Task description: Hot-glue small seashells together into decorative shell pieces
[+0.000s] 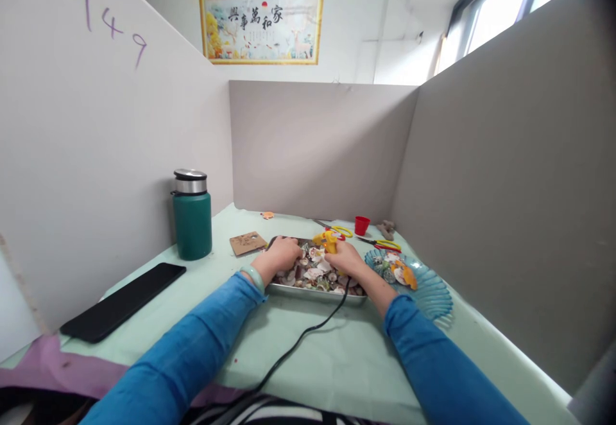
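Observation:
A metal tray (pixel 308 293) full of mixed seashells (pixel 314 273) sits in the middle of the table. My right hand (pixel 345 259) is wrapped round a yellow glue gun (pixel 329 239) above the tray's right half, its black cord trailing toward me. Over the tray's left end is my left hand (pixel 283 255), fingers bent down at the shells; whether they grip one is hidden. To the right, a blue scalloped glass plate (pixel 430 293) holds shells and an orange piece (pixel 409 277).
A green bottle (pixel 193 226) and a black phone (pixel 124 302) are on the left. Behind the tray lie a brown card (pixel 247 243), yellow-handled scissors (pixel 341 230), red-and-yellow pliers (pixel 385 244) and a red cup (pixel 362 225). Grey partitions (pixel 317 149) enclose the table.

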The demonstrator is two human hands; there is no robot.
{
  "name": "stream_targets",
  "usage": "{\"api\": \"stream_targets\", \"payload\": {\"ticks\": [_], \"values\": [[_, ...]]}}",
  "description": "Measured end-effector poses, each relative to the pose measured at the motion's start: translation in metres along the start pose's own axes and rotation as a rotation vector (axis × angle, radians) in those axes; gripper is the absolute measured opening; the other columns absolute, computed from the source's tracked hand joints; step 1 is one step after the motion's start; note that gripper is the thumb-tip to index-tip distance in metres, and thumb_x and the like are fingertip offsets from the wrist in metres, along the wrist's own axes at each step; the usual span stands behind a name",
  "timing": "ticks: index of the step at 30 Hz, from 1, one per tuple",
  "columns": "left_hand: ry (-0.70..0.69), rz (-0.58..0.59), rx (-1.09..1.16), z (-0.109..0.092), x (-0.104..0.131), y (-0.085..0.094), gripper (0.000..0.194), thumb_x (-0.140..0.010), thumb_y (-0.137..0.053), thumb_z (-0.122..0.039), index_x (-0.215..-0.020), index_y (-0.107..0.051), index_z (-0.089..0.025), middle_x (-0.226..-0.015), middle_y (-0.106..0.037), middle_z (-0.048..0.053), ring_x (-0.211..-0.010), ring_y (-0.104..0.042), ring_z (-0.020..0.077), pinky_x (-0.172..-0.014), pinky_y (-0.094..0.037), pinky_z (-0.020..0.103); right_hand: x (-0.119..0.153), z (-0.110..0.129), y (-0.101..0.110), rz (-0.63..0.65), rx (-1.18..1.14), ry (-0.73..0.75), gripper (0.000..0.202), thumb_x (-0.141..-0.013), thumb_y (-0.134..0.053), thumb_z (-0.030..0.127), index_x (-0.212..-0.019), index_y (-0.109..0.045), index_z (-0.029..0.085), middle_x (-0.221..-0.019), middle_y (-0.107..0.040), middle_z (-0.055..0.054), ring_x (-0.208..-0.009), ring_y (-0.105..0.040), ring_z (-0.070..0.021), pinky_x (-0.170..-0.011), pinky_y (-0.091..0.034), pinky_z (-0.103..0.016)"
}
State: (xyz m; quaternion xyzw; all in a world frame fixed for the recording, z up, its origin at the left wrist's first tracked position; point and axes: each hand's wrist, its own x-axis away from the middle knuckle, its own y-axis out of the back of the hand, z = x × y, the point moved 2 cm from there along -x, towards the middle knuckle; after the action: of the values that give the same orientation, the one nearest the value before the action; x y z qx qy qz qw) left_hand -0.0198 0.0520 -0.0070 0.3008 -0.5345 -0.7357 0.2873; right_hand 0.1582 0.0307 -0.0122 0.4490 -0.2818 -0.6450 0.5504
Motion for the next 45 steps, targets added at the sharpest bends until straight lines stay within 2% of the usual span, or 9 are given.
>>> {"api": "stream_targets", "payload": {"ticks": [12, 17, 23, 27, 31, 35, 39, 45], "values": [[0.067, -0.003, -0.013, -0.002, 0.005, 0.007, 0.015, -0.068, -0.057, -0.012, -0.078, -0.067, -0.013, -0.094, -0.063, 0.014, -0.086, -0.058, 0.0237, -0.08, -0.034, 0.038, -0.003, -0.005, -0.005, 0.021, 0.01, 0.027, 0.023, -0.069, -0.054, 0.029, -0.087, -0.064, 0.018, -0.076, -0.064, -0.004, -0.069, -0.056, -0.0164, -0.056, -0.032, -0.022], [0.041, -0.038, -0.064, -0.001, 0.004, 0.003, 0.019, -0.073, -0.054, -0.017, -0.086, -0.067, -0.013, -0.098, -0.06, 0.016, -0.091, -0.056, 0.026, -0.08, -0.035, 0.04, -0.003, -0.005, -0.005, 0.029, 0.01, 0.044, 0.023, -0.069, -0.055, 0.03, -0.086, -0.063, 0.018, -0.076, -0.064, -0.004, -0.069, -0.056, -0.0161, -0.055, -0.032, -0.022], [0.066, 0.01, -0.091, -0.002, 0.005, 0.005, 0.017, -0.072, -0.057, -0.017, -0.085, -0.068, -0.013, -0.099, -0.059, 0.017, -0.095, -0.054, 0.0265, -0.083, -0.035, 0.041, -0.005, -0.006, -0.007, 0.029, 0.015, 0.053, 0.024, -0.069, -0.054, 0.032, -0.085, -0.063, 0.019, -0.076, -0.064, -0.003, -0.068, -0.055, -0.0161, -0.055, -0.032, -0.022], [0.076, -0.004, -0.091, -0.002, 0.005, 0.008, 0.018, -0.075, -0.054, -0.018, -0.082, -0.068, -0.012, -0.096, -0.06, 0.017, -0.093, -0.054, 0.0258, -0.084, -0.035, 0.041, -0.006, -0.008, -0.009, 0.028, 0.022, 0.052, 0.022, -0.068, -0.054, 0.031, -0.084, -0.063, 0.019, -0.075, -0.064, -0.003, -0.067, -0.055, -0.0159, -0.055, -0.032, -0.022], [0.139, -0.104, 0.026, 0.002, 0.005, 0.008, 0.025, -0.08, -0.045, -0.022, -0.085, -0.068, -0.014, -0.094, -0.061, 0.013, -0.087, -0.056, 0.0211, -0.08, -0.04, 0.034, -0.005, -0.007, -0.008, 0.023, 0.025, 0.049, 0.022, -0.069, -0.054, 0.031, -0.084, -0.063, 0.018, -0.075, -0.064, -0.003, -0.067, -0.055, -0.0157, -0.055, -0.032, -0.022], [0.184, -0.121, 0.11, 0.009, 0.006, 0.003, 0.026, -0.08, -0.044, -0.022, -0.089, -0.068, -0.017, -0.094, -0.062, 0.011, -0.085, -0.057, 0.019, -0.075, -0.042, 0.029, -0.004, -0.007, -0.007, 0.023, 0.025, 0.044, 0.022, -0.07, -0.054, 0.03, -0.086, -0.063, 0.018, -0.075, -0.064, -0.003, -0.068, -0.056, -0.0155, -0.056, -0.032, -0.021], [0.113, -0.103, 0.139, 0.009, 0.007, 0.002, 0.024, -0.077, -0.049, -0.022, -0.09, -0.069, -0.022, -0.093, -0.065, 0.008, -0.091, -0.057, 0.0189, -0.08, -0.042, 0.027, -0.004, -0.007, -0.007, 0.023, 0.025, 0.042, 0.023, -0.07, -0.055, 0.031, -0.087, -0.063, 0.018, -0.076, -0.065, -0.003, -0.069, -0.056, -0.0155, -0.056, -0.033, -0.021], [0.021, -0.087, 0.115, -0.005, 0.008, 0.009, 0.024, -0.077, -0.048, -0.026, -0.085, -0.07, -0.024, -0.087, -0.068, 0.006, -0.09, -0.059, 0.0191, -0.083, -0.041, 0.029, -0.004, -0.006, -0.006, 0.029, 0.029, 0.038, 0.024, -0.069, -0.056, 0.032, -0.087, -0.064, 0.018, -0.074, -0.065, -0.003, -0.068, -0.056, -0.0155, -0.055, -0.032, -0.021]]}}
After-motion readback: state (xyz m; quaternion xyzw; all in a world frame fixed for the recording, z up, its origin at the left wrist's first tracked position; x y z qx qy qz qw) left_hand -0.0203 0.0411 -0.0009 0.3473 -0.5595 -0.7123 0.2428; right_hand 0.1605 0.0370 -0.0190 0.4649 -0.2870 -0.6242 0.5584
